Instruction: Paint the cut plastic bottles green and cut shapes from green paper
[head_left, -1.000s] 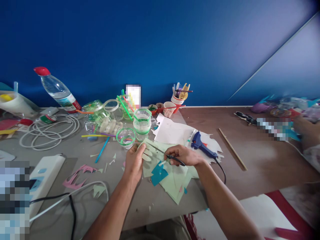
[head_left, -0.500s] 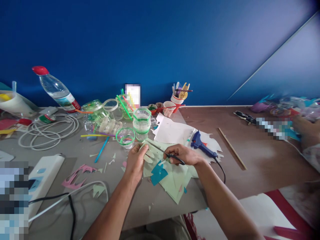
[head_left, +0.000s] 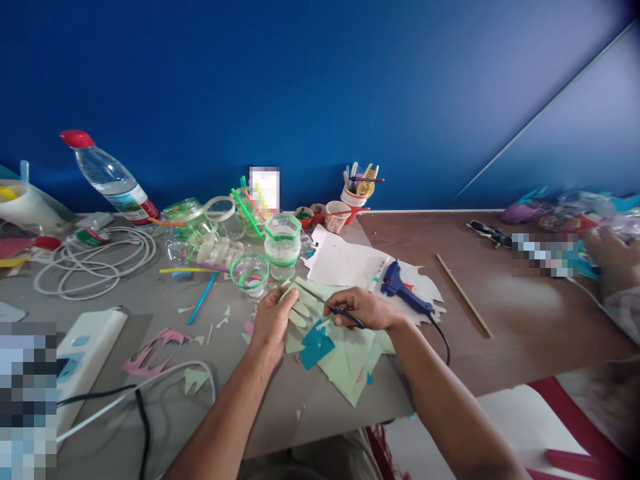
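My left hand (head_left: 273,320) pinches a pale green paper piece (head_left: 298,316) with petal-like strips. Black-handled scissors (head_left: 345,315) are in my right hand (head_left: 361,308), their blades pointing left to the paper near my left fingertips. Under both hands lie pale green sheets (head_left: 345,373), with a teal paper scrap (head_left: 317,345) on top. Just beyond my left hand stand a clear cup with a green rim (head_left: 250,275) and a taller clear container with green bands (head_left: 283,247).
A blue glue gun (head_left: 406,290) rests on white paper (head_left: 340,260). A wooden stick (head_left: 464,295) lies to the right. Leftward are a leaning bottle (head_left: 117,180), coiled white cable (head_left: 95,263) and power strip (head_left: 90,360). Another person's hand (head_left: 613,257) is at far right.
My right hand and the scissors have shifted very slightly left. The other person's hand at far right has moved a little. My left hand keeps its hold on the paper.
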Demonstrator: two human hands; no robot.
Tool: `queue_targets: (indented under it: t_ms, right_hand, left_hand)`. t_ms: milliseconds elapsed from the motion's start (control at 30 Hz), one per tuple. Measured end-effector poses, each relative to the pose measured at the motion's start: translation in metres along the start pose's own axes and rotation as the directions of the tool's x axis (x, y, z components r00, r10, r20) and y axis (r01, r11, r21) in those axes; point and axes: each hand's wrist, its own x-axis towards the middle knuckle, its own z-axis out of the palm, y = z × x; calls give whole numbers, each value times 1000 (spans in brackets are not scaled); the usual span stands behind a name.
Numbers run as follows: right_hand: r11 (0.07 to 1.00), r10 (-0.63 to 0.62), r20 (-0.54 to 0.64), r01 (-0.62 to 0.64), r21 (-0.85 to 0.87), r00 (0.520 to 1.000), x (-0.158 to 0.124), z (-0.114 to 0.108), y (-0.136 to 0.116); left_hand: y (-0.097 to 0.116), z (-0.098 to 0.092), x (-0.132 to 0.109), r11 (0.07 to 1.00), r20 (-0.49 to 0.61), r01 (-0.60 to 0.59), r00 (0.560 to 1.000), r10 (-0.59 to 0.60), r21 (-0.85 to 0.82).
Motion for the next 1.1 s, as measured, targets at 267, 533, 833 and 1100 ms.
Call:
queue_targets:
  t_ms: [267, 533, 833, 1100]
  right_hand:
    - [1000, 4, 8, -4, 6, 1000, 1, -1, 4]
    - [985, -42, -83, 55, 163, 996, -1, -3, -1]
    - [626, 47, -419, 300, 720, 907, 5, -15, 7]
    - [444, 76, -366, 298, 845, 927, 8, -17, 4]
  left_hand:
    - [2, 1, -1, 1000, 0, 0, 1000, 0, 1]
    - [2, 1, 0, 998, -8, -33, 999, 33, -43]
    - [4, 1, 0, 996, 9, -26, 1000, 27, -83]
    - [7, 3, -1, 997, 2, -15, 1000, 16, -75]
